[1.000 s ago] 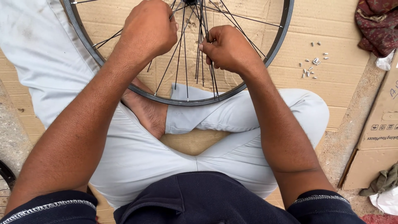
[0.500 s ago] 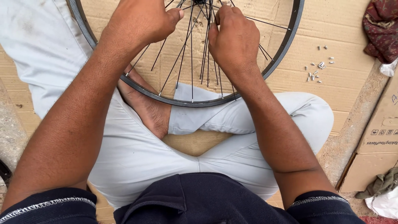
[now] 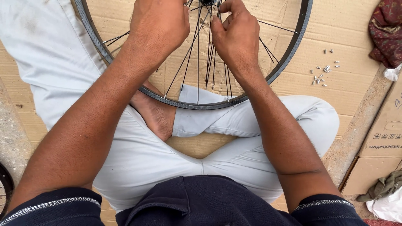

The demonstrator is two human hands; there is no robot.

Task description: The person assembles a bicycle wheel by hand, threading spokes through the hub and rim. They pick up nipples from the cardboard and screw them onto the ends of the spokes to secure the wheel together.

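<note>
I see my left hand point(image 3: 161, 25) and right hand point(image 3: 236, 35) curled narrow, pinching spokes point(image 3: 197, 71) near the wheel point(image 3: 125, 79) hub at twelve o'clock; small metal bits point(image 3: 323, 72) lie at two o'clock on cardboard point(image 3: 343, 25).

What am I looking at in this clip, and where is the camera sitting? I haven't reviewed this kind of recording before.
There is no machine: a person works with bare hands, and the one camera sits on their head, looking down. They sit cross-legged on flattened cardboard, in pale trousers, one bare foot showing. A bicycle wheel rim with thin spokes rests over their legs. The left hand and the right hand are both in among the spokes near the hub, fingers closed around them. To the right on the cardboard lies a small scatter of metal spoke nipples. A dark red cloth and a cardboard box sit at the right edge.
</note>
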